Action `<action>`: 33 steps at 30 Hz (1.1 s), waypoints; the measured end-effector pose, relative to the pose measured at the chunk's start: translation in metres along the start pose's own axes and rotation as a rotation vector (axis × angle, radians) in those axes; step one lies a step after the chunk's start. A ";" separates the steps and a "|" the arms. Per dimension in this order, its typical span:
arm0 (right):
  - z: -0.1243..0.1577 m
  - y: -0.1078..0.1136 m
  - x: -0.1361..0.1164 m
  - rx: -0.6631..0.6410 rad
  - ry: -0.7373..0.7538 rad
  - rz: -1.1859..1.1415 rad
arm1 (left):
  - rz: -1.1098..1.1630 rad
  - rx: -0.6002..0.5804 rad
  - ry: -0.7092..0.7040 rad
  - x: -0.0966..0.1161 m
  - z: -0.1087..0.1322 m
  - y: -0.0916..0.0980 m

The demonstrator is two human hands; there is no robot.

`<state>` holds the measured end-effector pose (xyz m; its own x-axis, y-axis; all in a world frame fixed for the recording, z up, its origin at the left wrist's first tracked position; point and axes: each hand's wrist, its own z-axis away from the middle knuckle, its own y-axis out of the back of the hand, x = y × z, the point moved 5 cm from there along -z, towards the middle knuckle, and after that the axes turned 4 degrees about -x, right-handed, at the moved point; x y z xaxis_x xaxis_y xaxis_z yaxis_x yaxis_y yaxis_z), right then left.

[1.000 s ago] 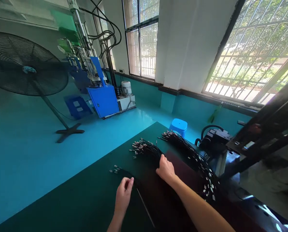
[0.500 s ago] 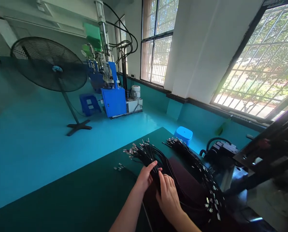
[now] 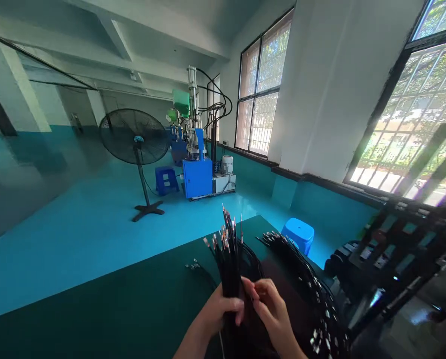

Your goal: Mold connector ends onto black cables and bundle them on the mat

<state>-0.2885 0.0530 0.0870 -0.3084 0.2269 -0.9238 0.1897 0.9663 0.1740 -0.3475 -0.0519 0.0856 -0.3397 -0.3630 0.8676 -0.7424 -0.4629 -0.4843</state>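
My left hand (image 3: 217, 311) is closed round a bundle of black cables (image 3: 229, 259), which stands upright with its metal-tipped ends pointing up. Beside it, my right hand (image 3: 270, 311) touches the same bundle, its fingers pinched at the cables' right side. A second, larger bundle of black cables (image 3: 305, 279) with metal tips lies to the right on the dark green table (image 3: 107, 309). A few loose cables (image 3: 196, 267) lie on the table left of the held bundle.
A black machine (image 3: 395, 259) stands at the table's right end. Beyond the table are a blue stool (image 3: 298, 234), a standing fan (image 3: 135, 142) and a blue machine (image 3: 196, 169) on the teal floor. Barred windows line the right wall.
The bundle lay flat on the table earlier; my left hand has gripped it and lifted it upright. My right hand came against it. The camera tilted upward.
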 end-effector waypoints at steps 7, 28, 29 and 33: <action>-0.050 -0.012 -0.065 -0.392 -0.146 -0.790 | -0.360 -0.114 0.130 0.019 0.036 -0.047; -0.078 -0.012 -0.048 0.105 -0.240 -0.725 | -0.007 0.390 -0.033 -0.013 0.036 0.018; -0.076 -0.017 -0.046 0.060 -0.215 -0.603 | -0.093 0.385 -0.051 -0.008 0.034 0.021; -0.072 -0.023 -0.034 -0.041 -0.193 -0.112 | -0.192 0.504 -0.093 -0.005 0.034 0.040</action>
<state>-0.3495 0.0317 0.1387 -0.1402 0.0942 -0.9856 0.1249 0.9892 0.0768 -0.3559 -0.0959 0.0580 -0.1557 -0.2935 0.9432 -0.4092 -0.8499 -0.3321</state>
